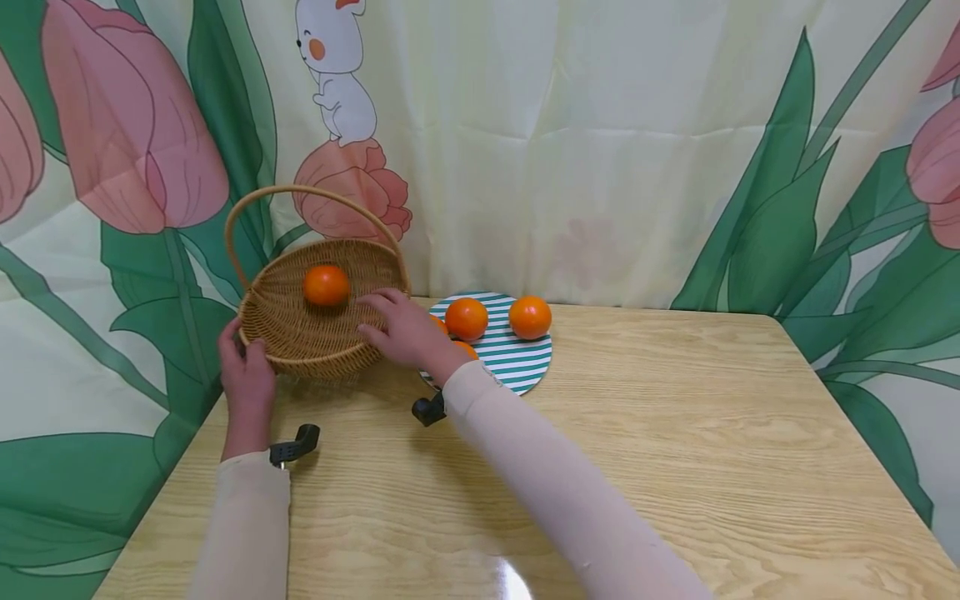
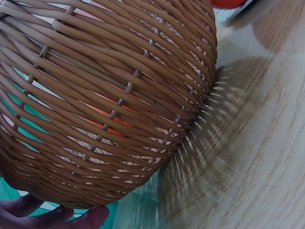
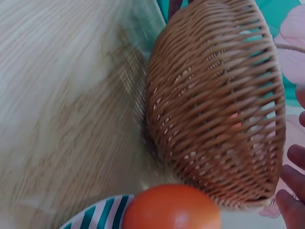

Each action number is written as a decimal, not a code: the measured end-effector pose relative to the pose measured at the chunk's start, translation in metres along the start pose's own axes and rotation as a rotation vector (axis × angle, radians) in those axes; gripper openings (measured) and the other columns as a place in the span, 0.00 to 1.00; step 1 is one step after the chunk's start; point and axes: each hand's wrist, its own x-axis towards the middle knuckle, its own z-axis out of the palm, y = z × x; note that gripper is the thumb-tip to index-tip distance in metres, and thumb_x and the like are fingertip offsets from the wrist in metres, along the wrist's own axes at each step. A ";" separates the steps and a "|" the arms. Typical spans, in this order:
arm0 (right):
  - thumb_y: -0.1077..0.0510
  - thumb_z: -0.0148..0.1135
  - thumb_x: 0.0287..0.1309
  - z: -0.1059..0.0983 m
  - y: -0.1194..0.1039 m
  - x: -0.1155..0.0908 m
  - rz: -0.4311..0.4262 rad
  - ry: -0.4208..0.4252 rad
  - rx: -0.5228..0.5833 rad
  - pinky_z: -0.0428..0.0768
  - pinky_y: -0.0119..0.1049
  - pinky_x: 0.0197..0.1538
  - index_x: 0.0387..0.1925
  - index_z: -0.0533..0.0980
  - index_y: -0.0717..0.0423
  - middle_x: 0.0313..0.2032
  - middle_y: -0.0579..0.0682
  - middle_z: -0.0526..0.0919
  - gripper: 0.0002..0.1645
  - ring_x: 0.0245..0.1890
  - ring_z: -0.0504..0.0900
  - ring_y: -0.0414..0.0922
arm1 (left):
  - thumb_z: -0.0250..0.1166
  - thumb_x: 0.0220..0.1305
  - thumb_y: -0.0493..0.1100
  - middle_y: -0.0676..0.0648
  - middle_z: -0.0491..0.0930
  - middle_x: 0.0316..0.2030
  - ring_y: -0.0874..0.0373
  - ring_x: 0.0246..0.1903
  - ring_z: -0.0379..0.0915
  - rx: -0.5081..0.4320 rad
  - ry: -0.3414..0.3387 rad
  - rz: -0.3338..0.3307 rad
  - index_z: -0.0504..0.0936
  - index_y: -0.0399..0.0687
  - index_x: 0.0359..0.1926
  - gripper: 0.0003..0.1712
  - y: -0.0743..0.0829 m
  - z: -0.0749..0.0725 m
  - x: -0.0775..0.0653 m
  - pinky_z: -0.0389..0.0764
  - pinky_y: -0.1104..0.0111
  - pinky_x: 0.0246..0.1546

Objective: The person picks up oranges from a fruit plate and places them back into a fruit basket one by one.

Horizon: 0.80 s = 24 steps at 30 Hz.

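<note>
A wicker basket (image 1: 300, 337) with a tall arched handle stands tilted on the table's left side, with one orange (image 1: 326, 286) inside. At its left edge, my left hand (image 1: 247, 383) grips the rim between thumb and fingers; some of those fingers also show below the weave in the left wrist view. My right hand (image 1: 408, 329) reaches over the basket's right rim, fingers loosely spread, holding nothing that I can see. Under and beside my right wrist lies a round plate (image 1: 517, 367) with teal and white stripes. Several oranges (image 1: 530, 317) sit on it, some partly hidden by the hand.
The pale wooden table (image 1: 675, 433) extends to the right and towards me. A curtain (image 1: 600, 167) printed with tulips and a white rabbit hangs right behind the basket and plate. Black wrist camera mounts (image 1: 296, 444) stick out from both wrists.
</note>
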 end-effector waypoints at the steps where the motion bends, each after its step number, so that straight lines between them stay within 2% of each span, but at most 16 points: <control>1: 0.43 0.51 0.69 -0.001 0.002 -0.001 0.004 0.007 0.010 0.71 0.40 0.65 0.68 0.65 0.42 0.68 0.48 0.65 0.29 0.64 0.71 0.47 | 0.39 0.74 0.47 0.49 0.53 0.74 0.50 0.70 0.56 -0.005 -0.001 0.002 0.51 0.68 0.73 0.28 0.000 0.000 0.000 0.64 0.55 0.68; 10: 0.44 0.52 0.68 -0.007 0.015 -0.013 0.022 0.057 0.060 0.71 0.40 0.65 0.67 0.67 0.44 0.67 0.46 0.67 0.28 0.64 0.71 0.47 | 0.38 0.74 0.48 0.51 0.52 0.75 0.52 0.71 0.55 0.012 0.005 -0.007 0.50 0.69 0.73 0.28 -0.002 0.000 0.001 0.63 0.56 0.68; 16: 0.43 0.53 0.67 -0.008 0.025 -0.026 0.064 0.079 0.084 0.71 0.43 0.66 0.68 0.66 0.40 0.69 0.49 0.64 0.29 0.67 0.67 0.49 | 0.38 0.74 0.48 0.52 0.50 0.75 0.52 0.71 0.55 0.029 0.004 -0.022 0.50 0.71 0.73 0.29 -0.001 -0.001 0.002 0.63 0.55 0.69; 19: 0.41 0.52 0.67 -0.007 0.030 -0.033 0.088 0.076 0.070 0.70 0.45 0.67 0.69 0.64 0.39 0.70 0.50 0.61 0.30 0.68 0.66 0.50 | 0.38 0.74 0.48 0.52 0.50 0.75 0.51 0.71 0.55 0.030 0.001 -0.032 0.50 0.71 0.73 0.29 -0.002 -0.002 0.004 0.62 0.55 0.69; 24: 0.41 0.53 0.67 -0.006 0.038 -0.042 0.095 0.085 0.039 0.70 0.45 0.67 0.68 0.65 0.41 0.69 0.49 0.63 0.31 0.66 0.68 0.49 | 0.38 0.74 0.48 0.51 0.50 0.75 0.51 0.71 0.55 0.018 -0.004 -0.040 0.49 0.71 0.73 0.29 -0.004 -0.002 0.005 0.63 0.56 0.68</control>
